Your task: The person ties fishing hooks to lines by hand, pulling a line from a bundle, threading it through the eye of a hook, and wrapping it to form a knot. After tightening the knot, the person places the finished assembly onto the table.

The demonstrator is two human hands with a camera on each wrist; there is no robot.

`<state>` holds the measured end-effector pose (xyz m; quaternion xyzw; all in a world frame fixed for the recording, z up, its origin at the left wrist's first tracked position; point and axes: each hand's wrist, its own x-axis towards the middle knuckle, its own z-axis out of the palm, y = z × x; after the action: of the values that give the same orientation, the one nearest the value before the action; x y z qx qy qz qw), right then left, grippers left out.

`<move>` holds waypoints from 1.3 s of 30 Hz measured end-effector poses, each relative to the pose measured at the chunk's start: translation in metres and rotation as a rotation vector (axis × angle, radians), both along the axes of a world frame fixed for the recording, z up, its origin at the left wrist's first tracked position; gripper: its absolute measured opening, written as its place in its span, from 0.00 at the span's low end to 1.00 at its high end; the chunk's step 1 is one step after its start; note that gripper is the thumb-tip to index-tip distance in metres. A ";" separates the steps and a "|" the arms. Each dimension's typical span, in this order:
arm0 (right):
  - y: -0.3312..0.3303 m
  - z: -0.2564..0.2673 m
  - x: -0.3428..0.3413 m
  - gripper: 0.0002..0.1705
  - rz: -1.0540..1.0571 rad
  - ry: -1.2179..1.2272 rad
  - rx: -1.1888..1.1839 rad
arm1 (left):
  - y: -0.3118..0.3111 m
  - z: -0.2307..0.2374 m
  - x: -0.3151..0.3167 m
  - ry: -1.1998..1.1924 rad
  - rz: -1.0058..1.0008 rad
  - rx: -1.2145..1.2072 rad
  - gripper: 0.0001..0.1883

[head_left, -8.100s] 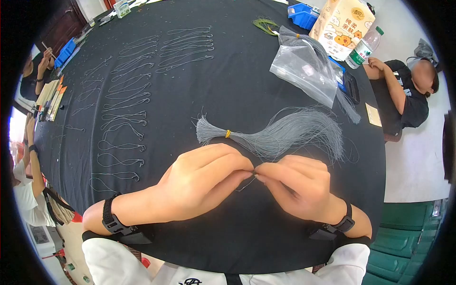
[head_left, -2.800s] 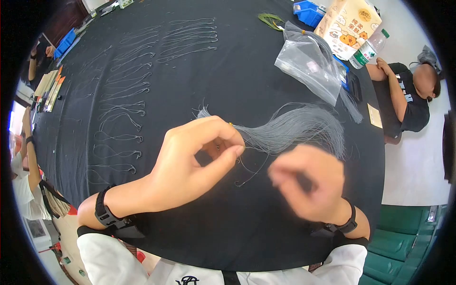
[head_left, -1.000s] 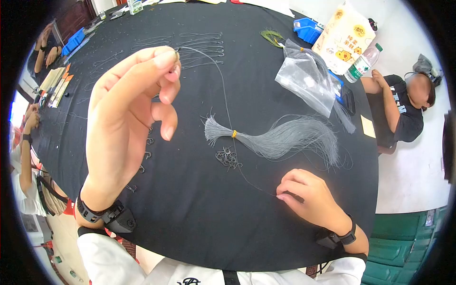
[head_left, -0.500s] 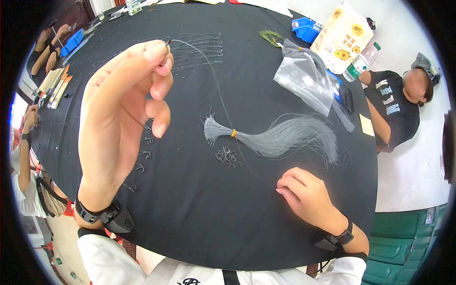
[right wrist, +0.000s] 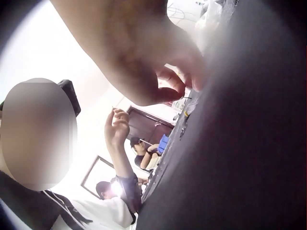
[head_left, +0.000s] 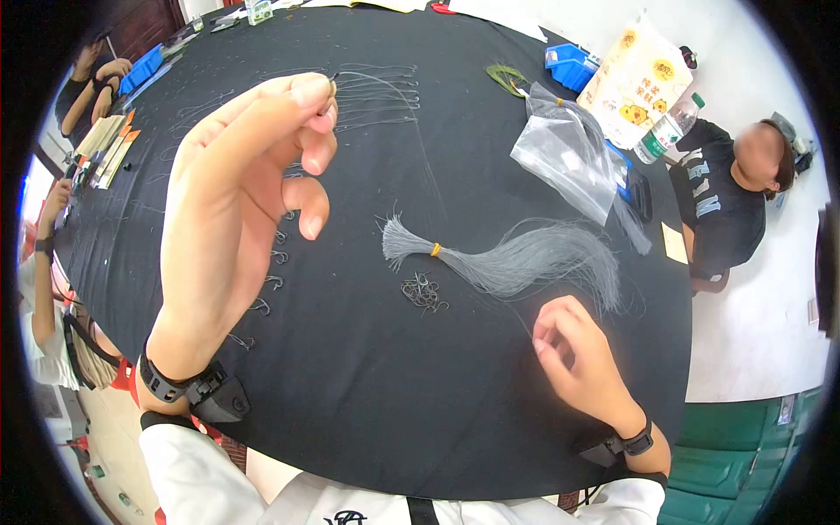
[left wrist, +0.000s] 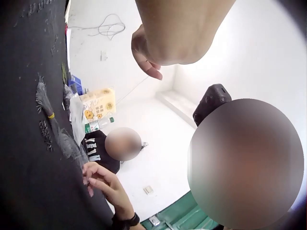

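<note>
Raised at the left in the head view, my left hand [head_left: 232, 166] pinches a small dark piece between thumb and forefinger. From there a thin grey line [head_left: 427, 162] arcs over and drops toward the banded bundle of grey strands [head_left: 525, 262]. My right hand [head_left: 582, 363] is low over the cloth, right of a small heap of dark hooks [head_left: 424, 292], thumb and forefinger pinching a thin line that runs up beside the bundle. In the right wrist view a short dark end sticks out by the fingertips of the right hand [right wrist: 168, 72].
Rows of looped lines with hooks [head_left: 376, 98] lie beyond and beneath my left hand. At the back right are a clear plastic bag [head_left: 564, 162], a blue bin [head_left: 570, 67], a tissue pack [head_left: 637, 87] and a bottle [head_left: 667, 131]. A person sits at the right edge.
From both hands working together near the bundle, my left hand has risen to the upper left and my right has drawn away; lately the right moved slightly further right. The seated person has shifted.
</note>
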<state>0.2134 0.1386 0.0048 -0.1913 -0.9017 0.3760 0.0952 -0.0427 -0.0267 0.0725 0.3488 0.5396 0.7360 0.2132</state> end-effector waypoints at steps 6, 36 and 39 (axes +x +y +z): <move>0.023 -0.011 0.007 0.03 -0.151 -0.077 -0.486 | -0.001 0.002 -0.001 -0.005 0.021 -0.006 0.10; 0.029 -0.012 -0.004 0.10 -0.129 0.130 0.234 | -0.006 0.009 -0.020 -0.385 -0.191 0.014 0.05; 0.010 0.001 -0.008 0.12 0.030 0.118 0.363 | -0.001 0.002 -0.010 -0.295 -0.165 -0.067 0.08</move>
<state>0.2051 0.1484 0.0060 -0.1352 -0.9503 0.2191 0.1751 -0.0523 -0.0281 0.0741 0.2729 0.4962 0.7408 0.3613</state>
